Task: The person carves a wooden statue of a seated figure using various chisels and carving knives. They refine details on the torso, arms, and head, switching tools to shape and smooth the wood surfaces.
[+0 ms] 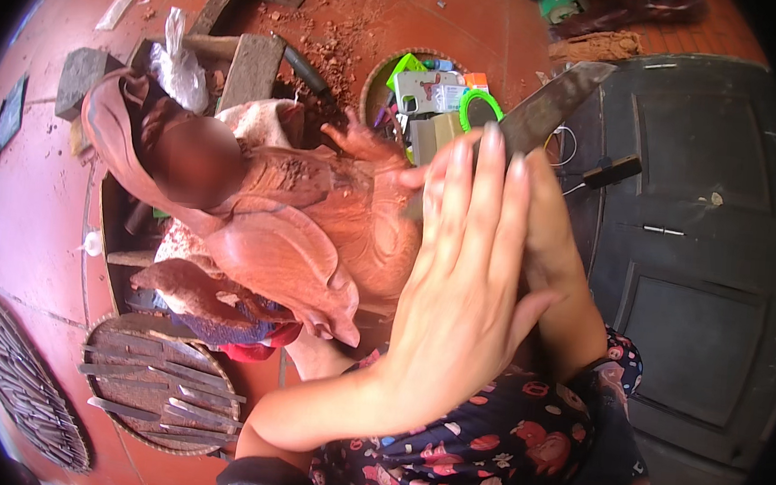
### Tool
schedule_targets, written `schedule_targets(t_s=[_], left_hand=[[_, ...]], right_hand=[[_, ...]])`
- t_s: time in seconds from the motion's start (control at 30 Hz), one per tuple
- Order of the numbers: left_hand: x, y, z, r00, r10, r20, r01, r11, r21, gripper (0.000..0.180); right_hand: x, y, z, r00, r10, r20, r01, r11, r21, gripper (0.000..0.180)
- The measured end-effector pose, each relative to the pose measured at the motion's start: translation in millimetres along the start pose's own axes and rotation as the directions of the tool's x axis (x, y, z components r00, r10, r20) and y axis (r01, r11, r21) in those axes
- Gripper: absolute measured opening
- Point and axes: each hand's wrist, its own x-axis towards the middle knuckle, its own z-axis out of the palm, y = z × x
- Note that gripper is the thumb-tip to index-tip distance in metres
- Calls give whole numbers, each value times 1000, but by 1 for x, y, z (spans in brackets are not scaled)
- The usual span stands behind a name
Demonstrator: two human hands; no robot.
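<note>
A carved reddish wooden statue (288, 244) of a hooded, robed figure lies on its back before me, its head to the left. My left hand (469, 249) is raised over the statue's right end, its fingers stretched out flat and thumb apart, holding nothing that I can see. Behind it, my right hand (541, 209) is mostly hidden and appears wrapped around a long flat metal blade (554, 101). The blade's broad end sticks out up and to the right; a grey tip shows low beside the carved robe. Wood chips lie on the statue's chest.
A wooden box frame (251, 72) with cloths supports the statue. Round trays hold several chisels (200, 378) and many more tools (30, 383) at lower left. A basket (371, 82) of small items stands beyond. A dark panelled door (703, 176) lies at right. Chips litter the tiles.
</note>
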Motion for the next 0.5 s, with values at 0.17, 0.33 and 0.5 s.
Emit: schedule_targets(t_s=[0.17, 0.33, 0.5], left_hand=[[-18, 7, -4, 999, 30, 17, -28, 993, -116, 97], [6, -10, 2, 991, 38, -131, -41, 999, -18, 104], [-4, -5, -3, 997, 25, -78, -35, 991, -128, 101]], right_hand=[[-4, -1, -11, 956, -114, 271, 180, 956, -231, 17], [5, -4, 0, 1000, -4, 25, 8, 987, -162, 17], [11, -15, -1, 997, 36, 66, -18, 967, -252, 14]])
